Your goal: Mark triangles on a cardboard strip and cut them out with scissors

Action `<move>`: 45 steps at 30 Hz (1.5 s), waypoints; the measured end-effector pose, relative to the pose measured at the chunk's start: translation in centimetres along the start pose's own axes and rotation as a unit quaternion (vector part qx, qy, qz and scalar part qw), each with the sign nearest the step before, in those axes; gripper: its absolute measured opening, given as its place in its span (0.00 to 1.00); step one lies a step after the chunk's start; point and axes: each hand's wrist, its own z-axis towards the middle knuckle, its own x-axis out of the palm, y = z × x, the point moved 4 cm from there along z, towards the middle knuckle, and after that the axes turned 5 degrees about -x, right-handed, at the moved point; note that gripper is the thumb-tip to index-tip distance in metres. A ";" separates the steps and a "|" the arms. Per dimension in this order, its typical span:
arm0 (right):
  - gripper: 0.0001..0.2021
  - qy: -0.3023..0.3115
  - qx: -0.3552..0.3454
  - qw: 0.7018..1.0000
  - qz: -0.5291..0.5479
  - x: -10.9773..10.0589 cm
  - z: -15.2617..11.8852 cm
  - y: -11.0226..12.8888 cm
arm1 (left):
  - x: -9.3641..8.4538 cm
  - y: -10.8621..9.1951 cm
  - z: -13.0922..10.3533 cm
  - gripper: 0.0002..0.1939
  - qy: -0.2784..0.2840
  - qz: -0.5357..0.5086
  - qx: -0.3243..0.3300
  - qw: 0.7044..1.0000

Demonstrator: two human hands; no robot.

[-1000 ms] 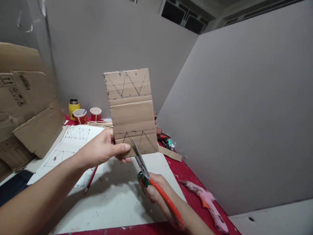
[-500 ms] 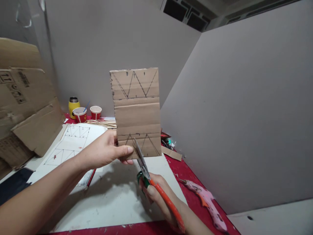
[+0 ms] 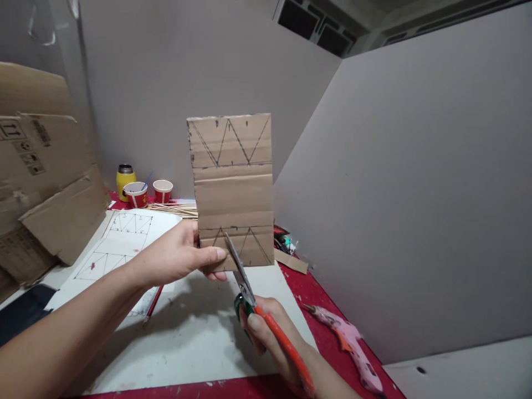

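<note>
A rectangular piece of cardboard (image 3: 235,202) stands upright in front of me, with black zigzag lines drawn along its top and bottom bands. My left hand (image 3: 189,255) pinches its lower left edge, thumb in front and fingers behind. In my right hand (image 3: 270,327) is a pair of scissors (image 3: 283,346) with one orange and one green handle. One blade lies across the front of the cardboard's lower band, close to a drawn line and just right of my left thumb. The other blade is mostly hidden behind the cardboard.
A paper with drawn zigzags (image 3: 103,244) lies left, near a red pencil (image 3: 153,305). Behind are a yellow bottle (image 3: 126,178), two paper cups (image 3: 162,191) and thin sticks (image 3: 174,209). Cardboard boxes (image 3: 45,166) stand left; a pink glue gun (image 3: 347,341) lies right.
The scissors' green handle has moved slightly toward the orange one, and the blade tip has shifted a little up and left. The cardboard and my left hand are almost unmoved.
</note>
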 end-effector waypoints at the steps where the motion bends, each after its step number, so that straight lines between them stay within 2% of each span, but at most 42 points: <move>1: 0.26 0.000 0.000 1.000 0.003 0.1 0.0 -0.1 | 0.0 0.1 0.0 0.05 -0.004 -0.004 -0.005 1.000; 8: 0.26 -0.014 -0.003 1.000 0.017 0.2 -0.1 -0.1 | -0.2 0.0 0.1 0.05 -0.015 -0.031 -0.008 0.999; 13: 0.27 -0.022 -0.001 0.999 0.030 0.3 0.0 -0.4 | -1.7 -0.8 -0.4 0.09 -0.114 0.010 0.050 0.992; 15: 0.27 -0.016 0.003 1.000 0.024 0.4 0.0 -0.4 | -1.9 -0.9 -0.6 0.09 -0.126 0.013 0.061 0.990; 22: 0.28 0.003 -0.010 0.999 -0.048 0.2 0.2 0.3 | -0.8 -0.5 -0.4 0.06 -0.090 0.034 0.064 0.993; 27: 0.28 0.006 0.003 0.997 -0.071 0.0 0.0 0.8 | -0.6 -0.2 -0.1 0.08 -0.090 0.044 0.056 0.993; 33: 0.28 -0.004 0.011 0.998 -0.061 0.0 0.0 1.5 | -0.6 -0.3 -0.2 0.09 -0.088 0.054 0.049 0.993; 40: 0.29 -0.013 0.025 0.999 -0.022 0.0 -0.1 0.7 | -0.8 -0.1 -0.2 0.10 -0.076 0.070 0.040 0.994; 45: 0.29 -0.015 0.012 1.000 -0.005 0.0 -0.2 0.6 | -1.2 -0.7 -0.4 0.11 -0.083 0.054 0.024 0.995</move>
